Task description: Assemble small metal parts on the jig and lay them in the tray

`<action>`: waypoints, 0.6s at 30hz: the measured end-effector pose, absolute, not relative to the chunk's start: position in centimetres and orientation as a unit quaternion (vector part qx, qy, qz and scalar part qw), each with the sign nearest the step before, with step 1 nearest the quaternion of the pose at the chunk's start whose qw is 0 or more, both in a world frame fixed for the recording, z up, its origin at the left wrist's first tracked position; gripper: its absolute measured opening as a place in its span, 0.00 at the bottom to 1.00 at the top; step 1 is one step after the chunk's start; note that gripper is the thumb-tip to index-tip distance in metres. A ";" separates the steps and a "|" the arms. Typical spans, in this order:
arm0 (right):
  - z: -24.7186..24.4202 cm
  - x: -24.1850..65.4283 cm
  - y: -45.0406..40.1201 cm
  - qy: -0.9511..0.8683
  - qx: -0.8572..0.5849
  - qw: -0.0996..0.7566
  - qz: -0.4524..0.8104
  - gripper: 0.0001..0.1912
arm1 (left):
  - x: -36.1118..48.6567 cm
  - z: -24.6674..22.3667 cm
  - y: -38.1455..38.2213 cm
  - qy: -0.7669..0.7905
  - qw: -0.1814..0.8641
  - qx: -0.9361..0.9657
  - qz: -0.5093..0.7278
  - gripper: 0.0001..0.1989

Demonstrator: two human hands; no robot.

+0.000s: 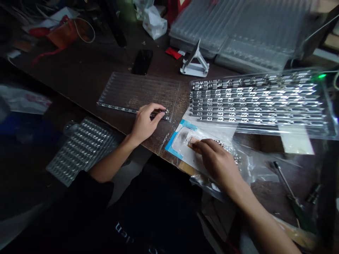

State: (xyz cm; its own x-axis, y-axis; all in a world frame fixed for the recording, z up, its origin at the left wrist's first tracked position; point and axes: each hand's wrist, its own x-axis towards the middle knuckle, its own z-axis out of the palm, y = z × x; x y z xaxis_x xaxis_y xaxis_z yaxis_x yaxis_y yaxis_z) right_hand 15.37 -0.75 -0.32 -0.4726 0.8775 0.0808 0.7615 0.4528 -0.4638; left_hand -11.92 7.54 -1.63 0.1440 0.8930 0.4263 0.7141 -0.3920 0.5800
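Note:
My left hand (147, 121) is closed at the right front corner of a clear ribbed tray (137, 88), thumb and fingers pinched round a small metal part (164, 111). A row of metal parts (116, 107) lies along that tray's front groove. My right hand (215, 158) is closed over a white sheet edged with blue tape (172, 146), its fingertips on a small tan block (194, 143). Small shiny pieces (234, 155) lie in clear plastic just beyond this hand. At the right, a second clear tray (332, 120) holds several rows of metal parts (254, 100).
A phone (142, 62) and a grey stand (195, 65) are behind the trays. Clear trays are stacked (238, 31) at the back. A green-handled screwdriver (288, 187) lies at the right. Filled trays (82, 148) sit lower left, below the table edge.

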 end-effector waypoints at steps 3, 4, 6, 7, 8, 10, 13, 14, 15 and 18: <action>-0.4 15.4 -1.0 -0.849 -0.491 0.122 0.153 0.19 | -11.8 -1.7 8.1 0.547 0.089 0.765 0.327 0.05; -0.5 15.5 -1.1 -0.849 -0.494 0.118 0.146 0.19 | -11.8 -1.8 8.3 0.550 0.086 0.770 0.313 0.04; -0.7 15.6 -1.1 -0.847 -0.501 0.119 0.128 0.18 | -11.7 -2.0 8.8 0.550 0.092 0.778 0.290 0.04; -0.7 15.6 -1.1 -0.847 -0.504 0.119 0.118 0.17 | -11.8 -2.1 9.0 0.548 0.096 0.781 0.283 0.04; -0.7 15.5 -1.1 -0.848 -0.505 0.117 0.109 0.17 | -11.8 -2.1 9.2 0.546 0.097 0.784 0.280 0.04; -0.6 15.3 -1.1 -0.853 -0.499 0.106 0.107 0.17 | -11.9 -2.1 9.4 0.545 0.093 0.785 0.279 0.04; -0.1 15.1 -1.0 -0.859 -0.489 0.091 0.125 0.19 | -12.0 -1.8 9.2 0.545 0.086 0.786 0.280 0.05; 0.1 15.3 -1.0 -0.857 -0.490 0.092 0.131 0.19 | -11.9 -1.6 9.1 0.543 0.086 0.787 0.280 0.06; 0.3 15.5 -1.0 -0.853 -0.494 0.096 0.136 0.19 | -11.7 -1.4 9.0 0.541 0.087 0.789 0.280 0.06; 1.1 17.0 -1.1 -0.839 -0.519 0.102 0.126 0.14 | -10.1 -0.8 8.7 0.526 0.099 0.796 0.282 0.06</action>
